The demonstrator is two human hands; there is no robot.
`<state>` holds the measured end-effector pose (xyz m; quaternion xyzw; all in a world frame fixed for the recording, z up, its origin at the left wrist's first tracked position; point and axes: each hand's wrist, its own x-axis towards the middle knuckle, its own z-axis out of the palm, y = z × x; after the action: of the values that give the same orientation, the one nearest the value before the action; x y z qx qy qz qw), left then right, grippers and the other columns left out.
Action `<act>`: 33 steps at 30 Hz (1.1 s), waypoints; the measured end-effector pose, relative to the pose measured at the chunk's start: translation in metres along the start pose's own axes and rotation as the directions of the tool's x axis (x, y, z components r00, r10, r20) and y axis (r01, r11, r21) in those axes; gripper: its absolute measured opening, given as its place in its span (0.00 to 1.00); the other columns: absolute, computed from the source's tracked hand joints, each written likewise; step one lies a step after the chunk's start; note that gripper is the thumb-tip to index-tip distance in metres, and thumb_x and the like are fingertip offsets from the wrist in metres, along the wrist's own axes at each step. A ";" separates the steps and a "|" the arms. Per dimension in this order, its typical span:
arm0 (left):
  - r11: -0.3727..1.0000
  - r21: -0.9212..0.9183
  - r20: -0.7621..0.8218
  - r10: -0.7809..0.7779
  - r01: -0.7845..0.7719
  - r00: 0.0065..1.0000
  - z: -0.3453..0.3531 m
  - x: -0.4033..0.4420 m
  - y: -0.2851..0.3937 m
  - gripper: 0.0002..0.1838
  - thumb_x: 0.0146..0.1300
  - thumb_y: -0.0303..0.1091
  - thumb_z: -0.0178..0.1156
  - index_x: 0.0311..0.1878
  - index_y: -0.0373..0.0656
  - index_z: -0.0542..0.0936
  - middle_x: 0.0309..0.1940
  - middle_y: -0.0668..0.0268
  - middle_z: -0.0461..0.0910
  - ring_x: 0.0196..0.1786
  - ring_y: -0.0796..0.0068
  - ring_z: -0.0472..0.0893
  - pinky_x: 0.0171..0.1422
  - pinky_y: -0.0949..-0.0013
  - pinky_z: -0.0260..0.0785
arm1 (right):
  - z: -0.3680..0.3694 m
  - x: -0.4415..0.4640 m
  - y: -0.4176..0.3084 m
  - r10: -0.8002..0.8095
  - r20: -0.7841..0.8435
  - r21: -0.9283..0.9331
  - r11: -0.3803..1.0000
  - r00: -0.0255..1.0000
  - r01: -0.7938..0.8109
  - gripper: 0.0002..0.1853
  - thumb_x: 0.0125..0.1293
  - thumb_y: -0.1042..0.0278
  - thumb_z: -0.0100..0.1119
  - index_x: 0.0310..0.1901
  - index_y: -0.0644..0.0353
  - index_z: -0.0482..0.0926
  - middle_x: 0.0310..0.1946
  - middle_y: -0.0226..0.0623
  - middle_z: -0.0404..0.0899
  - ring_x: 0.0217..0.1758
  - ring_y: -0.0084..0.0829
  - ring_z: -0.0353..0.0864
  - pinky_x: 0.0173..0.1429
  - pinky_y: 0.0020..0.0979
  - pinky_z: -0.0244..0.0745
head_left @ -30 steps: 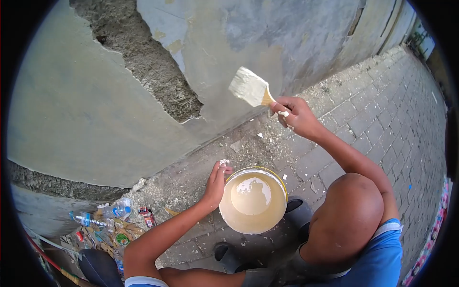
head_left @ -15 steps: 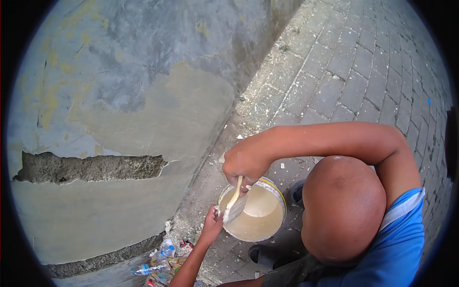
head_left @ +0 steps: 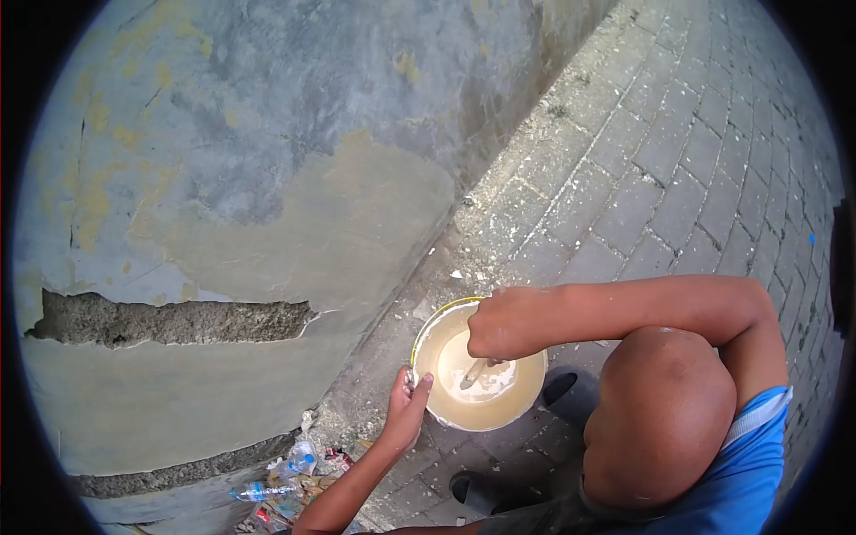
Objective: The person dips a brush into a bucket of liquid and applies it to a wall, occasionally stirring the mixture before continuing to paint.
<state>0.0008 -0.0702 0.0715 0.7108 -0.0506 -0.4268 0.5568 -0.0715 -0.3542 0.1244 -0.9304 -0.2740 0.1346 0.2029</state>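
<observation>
A round bucket [head_left: 480, 417] with a yellow-edged rim stands on the paving, holding a creamy pale liquid [head_left: 454, 350]. On its left side, my left hand [head_left: 406, 412] grips the rim, thumb toward the inside. My right hand [head_left: 508, 325] is over the bucket's right part, its fingers closed on a brush [head_left: 473, 372] that points down into the liquid. Only a short piece of the brush shows; the bristles cannot be made out, and my hand covers the rest.
A grey plastered wall [head_left: 294, 223] with a rough exposed strip [head_left: 178, 323] rises on the left. Plastic bottles [head_left: 266, 491] and litter lie at its foot. Paving blocks [head_left: 633, 218] extend right. My bent knee [head_left: 664, 419] and dark shoes [head_left: 571, 398] are beside the bucket.
My right hand has moved right and down, taking the brush from above the bucket's left side into the liquid. My left hand stays at the rim, its thumb now more visible.
</observation>
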 end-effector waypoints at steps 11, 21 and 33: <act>0.974 0.218 -0.134 0.085 -0.055 0.987 0.021 0.013 -0.005 0.12 0.78 0.39 0.54 0.50 0.39 0.69 0.40 0.67 0.78 0.40 0.86 0.76 0.41 0.75 0.71 | 0.048 0.026 0.030 -0.047 0.064 -0.063 0.997 0.997 0.051 0.05 0.58 0.72 0.61 0.31 0.61 0.87 0.31 0.46 0.86 0.39 0.47 0.89 0.42 0.46 0.85; 0.957 0.278 -0.216 0.150 -0.087 0.965 0.018 0.006 -0.020 0.17 0.78 0.44 0.52 0.49 0.36 0.70 0.38 0.59 0.81 0.41 0.80 0.76 0.45 0.67 0.71 | 0.029 0.018 0.042 -0.006 0.081 0.167 0.986 0.997 -0.008 0.10 0.65 0.62 0.62 0.36 0.60 0.86 0.32 0.47 0.86 0.40 0.50 0.87 0.44 0.47 0.83; 0.995 0.010 -0.137 0.099 -0.099 0.986 0.014 0.009 -0.014 0.10 0.77 0.37 0.55 0.49 0.39 0.71 0.40 0.68 0.79 0.42 0.85 0.76 0.46 0.74 0.71 | -0.001 -0.052 0.051 0.322 0.097 0.818 0.513 0.942 -0.259 0.13 0.71 0.63 0.62 0.45 0.66 0.84 0.28 0.42 0.84 0.34 0.33 0.85 0.42 0.39 0.75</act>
<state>-0.0085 -0.0799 0.0543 0.7360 -0.0481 -0.3485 0.5784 -0.0903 -0.4233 0.1098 -0.7647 -0.0133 0.2469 0.5951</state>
